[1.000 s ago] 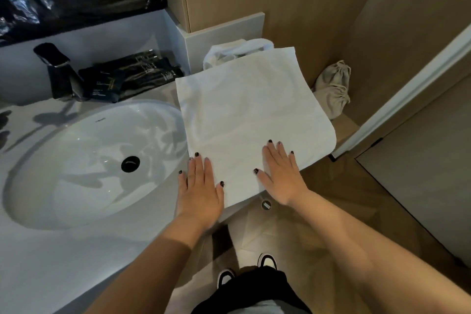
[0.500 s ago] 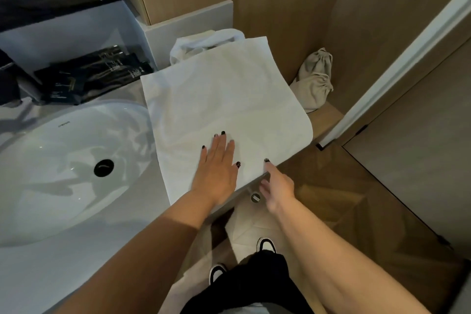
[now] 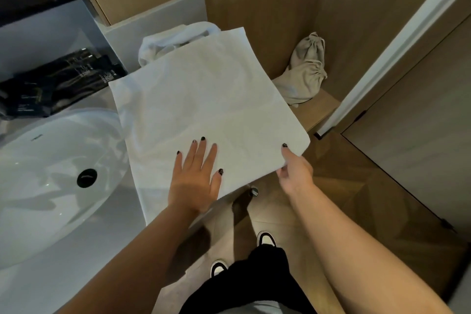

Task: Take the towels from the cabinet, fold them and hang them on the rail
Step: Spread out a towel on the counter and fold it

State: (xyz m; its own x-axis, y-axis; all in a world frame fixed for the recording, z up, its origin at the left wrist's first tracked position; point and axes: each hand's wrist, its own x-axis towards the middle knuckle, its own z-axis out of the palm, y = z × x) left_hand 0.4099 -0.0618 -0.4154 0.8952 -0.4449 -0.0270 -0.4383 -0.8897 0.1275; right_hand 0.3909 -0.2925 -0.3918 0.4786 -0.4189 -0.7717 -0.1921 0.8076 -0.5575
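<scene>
A white towel, soft and matte, lies spread flat as a broad rectangle on the smooth pale table beside the oval, glossy white sink. Its near right corner hangs past the table edge. The left hand rests flat on the near part of the towel, fingers straight and a little spread, pressing the cloth down. The right hand pinches the towel's near right corner, thumb on top and the other fingers under the cloth. Behind the flat towel, a second white towel sits crumpled in a soft heap against the wall. On a wooden shelf to the right lies a wrinkled beige cloth bag. Dark shiny packets lie behind the sink.
</scene>
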